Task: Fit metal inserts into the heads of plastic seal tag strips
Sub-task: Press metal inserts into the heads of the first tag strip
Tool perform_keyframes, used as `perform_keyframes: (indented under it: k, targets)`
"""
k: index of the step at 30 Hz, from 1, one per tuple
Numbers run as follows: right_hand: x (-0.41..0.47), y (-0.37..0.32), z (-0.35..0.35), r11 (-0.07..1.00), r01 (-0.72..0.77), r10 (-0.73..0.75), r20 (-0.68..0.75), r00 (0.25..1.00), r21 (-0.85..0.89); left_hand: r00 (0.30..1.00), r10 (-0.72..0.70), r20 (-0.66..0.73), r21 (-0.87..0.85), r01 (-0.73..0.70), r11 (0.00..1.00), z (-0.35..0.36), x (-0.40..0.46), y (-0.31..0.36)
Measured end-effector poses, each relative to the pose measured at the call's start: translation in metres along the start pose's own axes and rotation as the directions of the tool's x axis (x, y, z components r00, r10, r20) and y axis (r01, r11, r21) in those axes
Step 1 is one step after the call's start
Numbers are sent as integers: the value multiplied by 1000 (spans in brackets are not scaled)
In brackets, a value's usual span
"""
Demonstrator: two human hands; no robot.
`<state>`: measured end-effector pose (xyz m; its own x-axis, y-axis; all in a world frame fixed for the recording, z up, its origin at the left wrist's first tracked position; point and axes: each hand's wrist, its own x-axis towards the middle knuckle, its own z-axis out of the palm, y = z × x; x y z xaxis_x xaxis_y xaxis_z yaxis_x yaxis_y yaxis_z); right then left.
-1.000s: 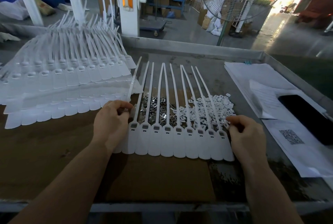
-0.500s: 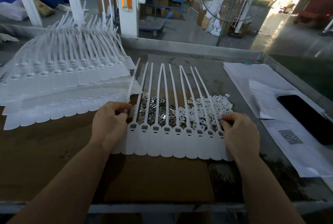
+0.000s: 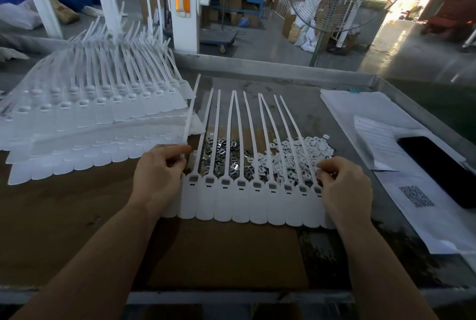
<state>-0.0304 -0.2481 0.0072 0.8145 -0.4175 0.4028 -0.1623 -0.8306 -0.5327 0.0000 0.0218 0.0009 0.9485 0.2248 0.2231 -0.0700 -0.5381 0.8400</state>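
Seal tag strips (image 3: 253,190) lie as one joined row on the brown board before me, tails over the loose metal inserts (image 3: 224,151). They look light and floppy, best held at the stiffer heads. My left hand (image 3: 159,178) pinches the leftmost tail; my right hand (image 3: 345,185) curls at the rightmost head, both wrists low.

1 view, head-worn | looks forward and down from your head, over both forearms onto the worktable (image 3: 304,93) | near: your hands fill the mid frame | wide angle also catches the workshop floor beyond the far rim | no 2nd view to overlap
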Motion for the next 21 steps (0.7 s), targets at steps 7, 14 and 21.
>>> perform_keyframes:
  k: [7,14,21]
  targets:
    - [-7,-30,-6,963,146,-158,33,987,226,999,14,47,-20,-13,1000,0,0,-2]
    - [-34,-80,19,886,276,-381,246,891,373,997,35,70,-1,-35,999,1,-1,-2]
    - [-44,-118,45,847,252,-448,374,812,467,999,10,39,-58,-8,998,-1,-1,-3]
